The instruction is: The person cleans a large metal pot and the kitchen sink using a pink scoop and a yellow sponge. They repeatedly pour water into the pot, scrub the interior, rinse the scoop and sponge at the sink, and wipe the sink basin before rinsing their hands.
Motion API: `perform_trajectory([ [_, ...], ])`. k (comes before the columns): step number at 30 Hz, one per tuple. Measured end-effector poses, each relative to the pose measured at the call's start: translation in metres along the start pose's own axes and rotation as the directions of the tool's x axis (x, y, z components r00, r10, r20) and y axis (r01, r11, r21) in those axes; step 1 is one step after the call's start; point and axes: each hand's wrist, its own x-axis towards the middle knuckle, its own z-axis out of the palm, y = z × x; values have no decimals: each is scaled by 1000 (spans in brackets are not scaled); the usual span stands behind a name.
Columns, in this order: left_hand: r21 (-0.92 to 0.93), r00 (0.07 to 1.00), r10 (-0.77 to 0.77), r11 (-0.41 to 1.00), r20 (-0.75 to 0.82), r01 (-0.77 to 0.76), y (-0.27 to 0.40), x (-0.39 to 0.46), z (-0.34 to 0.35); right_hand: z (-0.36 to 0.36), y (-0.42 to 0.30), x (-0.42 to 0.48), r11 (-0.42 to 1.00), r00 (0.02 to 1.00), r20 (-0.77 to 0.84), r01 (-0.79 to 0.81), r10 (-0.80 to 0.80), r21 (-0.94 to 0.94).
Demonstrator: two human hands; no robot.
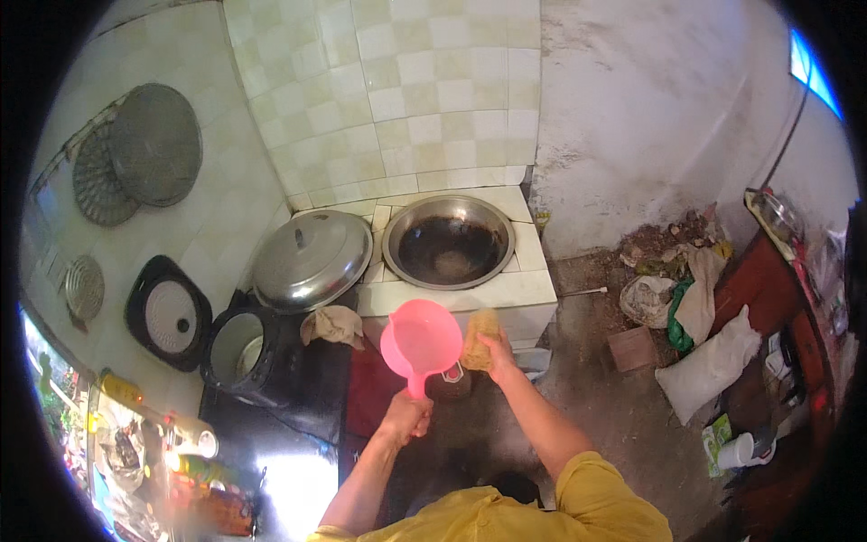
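Observation:
My left hand [405, 419] grips the handle of a pink plastic water ladle [421, 337], whose round bowl faces up towards me. In my right hand [500, 353] is a yellowish-brown scrubbing pad [481, 339], perhaps a loofah, held just right of the ladle. Beyond both hands, a wide metal wok [504, 238] is set into the white-tiled stove top [467, 296]. Its inside is dark, with a paler patch at the bottom. A large domed metal lid [315, 261] leans to the left of the wok.
A beige cloth [333, 326] lies at the counter's edge, left of the ladle. Further left stand an opened rice cooker [237, 349] and a black counter [284, 413] with glare. A white sack [704, 366] and a reddish tile [631, 349] lie on the floor at right.

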Motion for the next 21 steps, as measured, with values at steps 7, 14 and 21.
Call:
perform_trajectory([
  [7,288,980,119,955,-162,-68,109,140,-43,86,5,153,995,995,-4,-95,95,9],
  [14,909,862,392,382,-321,165,170,280,-44,111,58,345,932,979,-83,-201,184,-302],
  [21,912,860,321,251,-396,326,209,383,-55,125,77,434,757,938,-201,-347,284,-553],
])
